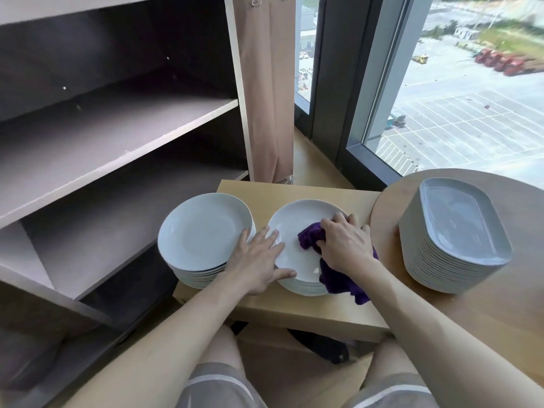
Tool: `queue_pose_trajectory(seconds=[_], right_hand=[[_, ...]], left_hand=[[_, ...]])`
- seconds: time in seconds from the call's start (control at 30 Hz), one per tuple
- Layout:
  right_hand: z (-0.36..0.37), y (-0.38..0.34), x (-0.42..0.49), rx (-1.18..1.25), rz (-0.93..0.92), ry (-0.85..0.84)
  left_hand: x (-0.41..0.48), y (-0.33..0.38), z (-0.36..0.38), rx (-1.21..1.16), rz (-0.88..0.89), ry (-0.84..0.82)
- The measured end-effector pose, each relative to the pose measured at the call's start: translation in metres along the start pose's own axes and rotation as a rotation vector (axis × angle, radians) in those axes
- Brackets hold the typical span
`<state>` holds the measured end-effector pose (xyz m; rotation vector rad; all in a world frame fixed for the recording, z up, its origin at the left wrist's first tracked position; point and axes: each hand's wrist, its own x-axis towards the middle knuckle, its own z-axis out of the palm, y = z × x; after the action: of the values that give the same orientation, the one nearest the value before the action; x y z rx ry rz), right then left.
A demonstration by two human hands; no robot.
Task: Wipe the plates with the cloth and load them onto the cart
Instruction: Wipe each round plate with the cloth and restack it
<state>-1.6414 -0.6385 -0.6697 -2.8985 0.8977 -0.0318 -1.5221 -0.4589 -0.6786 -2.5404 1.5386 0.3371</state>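
The right hand point(343, 242) grips a purple cloth point(332, 272) bunched against the top plate point(297, 231) of a stack on the wooden surface point(294, 310). The left hand point(260, 259) lies flat, fingers straight, on that plate's left rim. Another round plate stack point(203, 234) sits just left; oblong dishes point(459, 231) stand right.

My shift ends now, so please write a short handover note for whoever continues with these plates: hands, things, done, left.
Left hand: open, fingers flat on the rim of the middle plate stack.
Right hand: grips the purple cloth on that stack's top plate.
Left round stack stands beside it; oval stack is on the round table at right.
Done: no plate shows on the shelf unit yet.
Left: finish this wipe, wipe the rest, load all.
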Motion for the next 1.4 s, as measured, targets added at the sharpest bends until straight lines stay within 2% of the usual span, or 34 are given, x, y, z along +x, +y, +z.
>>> queue_pose_trajectory(seconds=[0.33, 0.53, 0.9, 1.4], right_hand=[[-0.006, -0.015, -0.031, 0.116, -0.138, -0.174], [-0.008, -0.021, -0.03, 0.157, -0.19, -0.189], [0.003, -0.044, -0.007, 0.159, -0.134, -0.122], [0.018, -0.042, 0.027, 0.099, -0.019, 0.051]], left_hand=[[-0.001, 0.003, -0.003, 0.011, -0.011, 0.01], [-0.001, 0.0, 0.0, 0.005, 0.0, 0.038], [-0.005, 0.004, -0.003, -0.129, -0.003, 0.11], [-0.001, 0.002, 0.001, -0.047, 0.009, 0.066]])
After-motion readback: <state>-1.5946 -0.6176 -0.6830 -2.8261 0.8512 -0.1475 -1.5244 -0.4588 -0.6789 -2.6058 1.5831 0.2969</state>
